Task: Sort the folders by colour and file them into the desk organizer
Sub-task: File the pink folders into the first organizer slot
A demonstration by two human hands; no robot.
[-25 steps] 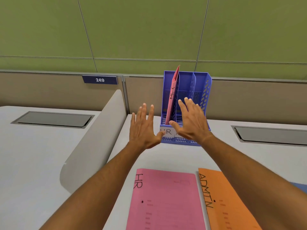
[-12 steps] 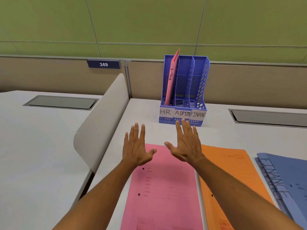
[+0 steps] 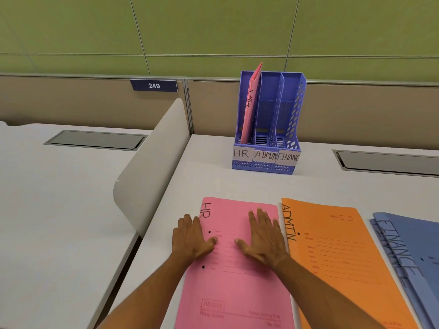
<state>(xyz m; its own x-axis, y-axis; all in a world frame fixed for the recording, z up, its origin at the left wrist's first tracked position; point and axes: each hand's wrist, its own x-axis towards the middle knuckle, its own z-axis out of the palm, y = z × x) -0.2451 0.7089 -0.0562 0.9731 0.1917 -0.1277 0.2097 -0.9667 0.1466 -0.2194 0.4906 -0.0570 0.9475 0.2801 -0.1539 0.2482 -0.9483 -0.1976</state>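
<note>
A pink folder (image 3: pixel 235 279) marked HR lies flat on the desk in front of me. My left hand (image 3: pixel 192 236) lies flat over its left edge with straight fingers. My right hand (image 3: pixel 263 236) lies flat on its right half, fingers spread. An orange folder (image 3: pixel 337 257) marked ADMIN lies to the right, then blue folders (image 3: pixel 411 248) marked FINANCE. The blue desk organizer (image 3: pixel 268 160) stands at the back with slots labelled HR, ADMIN and FINANCE. One pink folder (image 3: pixel 251 103) stands upright in its HR slot.
A curved white divider panel (image 3: pixel 152 162) rises along the desk's left edge. Grey cable hatches (image 3: pixel 389 162) sit in the desk at right and in the neighbouring desk (image 3: pixel 95 140) at left. A beige partition (image 3: pixel 356 110) with a 249 sign runs behind.
Both hands have drawn back from the organizer towards me and come down onto the pink HR folder. The view has tilted down, showing more of the folders.
</note>
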